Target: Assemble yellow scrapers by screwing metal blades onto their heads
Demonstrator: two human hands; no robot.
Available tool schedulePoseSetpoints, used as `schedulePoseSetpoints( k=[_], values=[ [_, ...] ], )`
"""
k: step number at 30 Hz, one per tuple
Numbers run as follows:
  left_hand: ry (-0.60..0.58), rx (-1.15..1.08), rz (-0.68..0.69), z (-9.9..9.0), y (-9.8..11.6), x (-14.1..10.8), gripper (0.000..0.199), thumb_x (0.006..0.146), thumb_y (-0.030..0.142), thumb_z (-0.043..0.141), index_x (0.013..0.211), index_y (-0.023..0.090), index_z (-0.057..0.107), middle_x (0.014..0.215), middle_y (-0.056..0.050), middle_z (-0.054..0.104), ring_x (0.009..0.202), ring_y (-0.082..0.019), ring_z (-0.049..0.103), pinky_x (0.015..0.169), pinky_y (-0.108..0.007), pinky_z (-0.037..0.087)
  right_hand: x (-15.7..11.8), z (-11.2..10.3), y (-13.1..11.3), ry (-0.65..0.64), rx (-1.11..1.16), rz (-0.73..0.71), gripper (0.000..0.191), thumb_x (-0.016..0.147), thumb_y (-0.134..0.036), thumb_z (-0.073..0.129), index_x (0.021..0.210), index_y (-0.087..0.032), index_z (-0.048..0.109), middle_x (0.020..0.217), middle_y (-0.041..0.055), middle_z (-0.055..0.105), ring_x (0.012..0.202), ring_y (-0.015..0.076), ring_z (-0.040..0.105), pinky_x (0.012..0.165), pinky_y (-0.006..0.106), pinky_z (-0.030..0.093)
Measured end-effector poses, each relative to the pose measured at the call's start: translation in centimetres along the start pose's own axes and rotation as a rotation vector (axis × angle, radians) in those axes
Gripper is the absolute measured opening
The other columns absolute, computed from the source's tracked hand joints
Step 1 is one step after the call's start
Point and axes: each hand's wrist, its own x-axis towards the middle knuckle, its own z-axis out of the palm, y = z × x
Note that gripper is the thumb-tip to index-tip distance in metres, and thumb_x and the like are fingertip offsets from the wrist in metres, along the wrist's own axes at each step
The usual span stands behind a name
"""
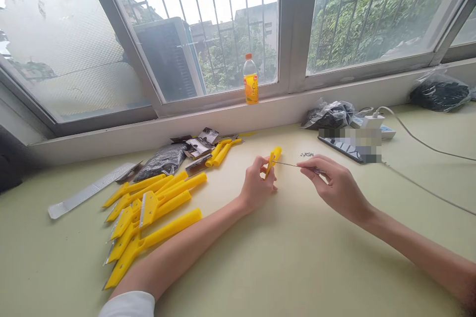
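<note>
My left hand point(258, 183) is closed around the head of a yellow scraper point(276, 154), held up above the table with its handle pointing away from me. In my right hand point(336, 183) is a thin screwdriver point(288, 164), its shaft pointing left and its tip at the scraper's head. Fingers cover most of the screwdriver's handle. Just beyond my right hand lies a small heap of screws point(307, 154). To the left of my left forearm, several yellow scrapers point(171, 225) with metal blades are piled together.
More yellow handles point(222, 152) lie by dark packaging point(201, 146) and a black-filled plastic bag point(159, 161). A clear strip point(91, 190) rests at left. An orange drink bottle point(251, 81) stands on the sill. At right are a phone point(340, 148), a cable point(420, 143) and another bag point(329, 115).
</note>
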Motion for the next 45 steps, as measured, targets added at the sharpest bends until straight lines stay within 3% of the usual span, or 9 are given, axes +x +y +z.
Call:
schedulePoseSetpoints(
  k=[5, 9, 11, 14, 19, 26, 34, 41, 45],
  values=[
    [0.004, -0.002, 0.002, 0.01, 0.04, 0.01, 0.014, 0.093, 0.031, 0.056, 0.097, 0.021, 0.047, 0.130, -0.009, 0.060, 0.074, -0.010, 0.064, 0.044, -0.024, 0.062, -0.16, 0.11, -0.06, 0.086, -0.057, -0.196, 0.014, 0.099, -0.030, 0.054, 0.096, -0.025, 0.066, 0.097, 0.0071, 0.064, 0.082, 0.0194, 0.061, 0.072, 0.034, 0.050],
    [0.007, -0.024, -0.018, 0.01, 0.02, 0.09, 0.017, 0.093, 0.032, 0.057, 0.099, 0.021, 0.046, 0.126, -0.010, 0.062, 0.074, -0.010, 0.064, 0.043, -0.024, 0.061, -0.26, 0.20, -0.06, 0.017, -0.043, -0.005, 0.021, 0.100, -0.040, 0.053, 0.111, -0.024, 0.062, 0.084, 0.0033, 0.061, 0.067, 0.0169, 0.056, 0.062, 0.032, 0.049],
    [0.001, -0.026, -0.018, 0.02, 0.03, 0.10, 0.016, 0.093, 0.032, 0.057, 0.098, 0.021, 0.046, 0.127, -0.009, 0.061, 0.074, -0.010, 0.064, 0.044, -0.024, 0.062, -0.16, 0.07, 0.09, -0.038, -0.067, 0.065, 0.025, 0.102, -0.042, 0.048, 0.099, -0.023, 0.064, 0.073, 0.0015, 0.058, 0.060, 0.0159, 0.052, 0.058, 0.032, 0.045],
    [-0.012, -0.015, -0.012, 0.03, 0.09, 0.05, 0.016, 0.093, 0.031, 0.057, 0.095, 0.021, 0.045, 0.130, -0.009, 0.061, 0.074, -0.010, 0.063, 0.045, -0.025, 0.062, 0.10, -0.23, 0.21, -0.044, -0.092, 0.014, 0.033, 0.102, -0.041, 0.046, 0.081, -0.022, 0.063, 0.076, 0.0034, 0.059, 0.063, 0.0160, 0.053, 0.058, 0.032, 0.043],
    [-0.011, -0.006, -0.007, 0.06, 0.14, 0.02, 0.015, 0.093, 0.031, 0.056, 0.098, 0.021, 0.046, 0.129, -0.009, 0.061, 0.074, -0.010, 0.064, 0.043, -0.024, 0.061, 0.15, -0.11, 0.03, 0.072, -0.037, -0.086, 0.020, 0.098, -0.040, 0.055, 0.093, -0.023, 0.064, 0.097, 0.0066, 0.063, 0.077, 0.0174, 0.061, 0.060, 0.029, 0.047],
    [0.005, -0.019, -0.021, 0.06, -0.01, 0.13, 0.017, 0.093, 0.032, 0.056, 0.098, 0.021, 0.046, 0.128, -0.010, 0.060, 0.075, -0.010, 0.064, 0.044, -0.024, 0.062, -0.17, -0.13, 0.33, -0.073, -0.073, 0.137, 0.035, 0.100, -0.051, 0.048, 0.085, -0.024, 0.064, 0.053, -0.0046, 0.041, 0.047, 0.0125, 0.034, 0.048, 0.030, 0.033],
    [0.009, -0.014, -0.021, 0.10, 0.09, 0.11, 0.017, 0.093, 0.033, 0.056, 0.098, 0.021, 0.044, 0.124, -0.008, 0.062, 0.073, -0.010, 0.063, 0.044, -0.025, 0.062, -0.06, 0.01, 0.00, 0.086, -0.018, -0.064, 0.017, 0.096, -0.040, 0.060, 0.095, -0.023, 0.063, 0.089, 0.0026, 0.064, 0.073, 0.0150, 0.059, 0.061, 0.027, 0.046],
    [0.009, -0.031, -0.022, 0.04, -0.02, 0.14, 0.019, 0.092, 0.033, 0.058, 0.098, 0.021, 0.045, 0.126, -0.009, 0.060, 0.074, -0.010, 0.064, 0.044, -0.026, 0.062, -0.38, 0.31, 0.67, -0.147, -0.028, 0.177, 0.036, 0.098, -0.053, 0.051, 0.080, -0.024, 0.061, 0.053, -0.0055, 0.037, 0.049, 0.0121, 0.031, 0.049, 0.029, 0.028],
    [0.008, -0.024, -0.022, 0.03, -0.06, 0.13, 0.018, 0.092, 0.032, 0.057, 0.099, 0.021, 0.045, 0.124, -0.009, 0.061, 0.074, -0.010, 0.064, 0.044, -0.026, 0.063, -0.35, 0.45, 0.62, -0.062, 0.045, 0.146, 0.030, 0.094, -0.052, 0.060, 0.083, -0.023, 0.062, 0.066, -0.0017, 0.057, 0.057, 0.0132, 0.044, 0.055, 0.029, 0.037]
  ],
)
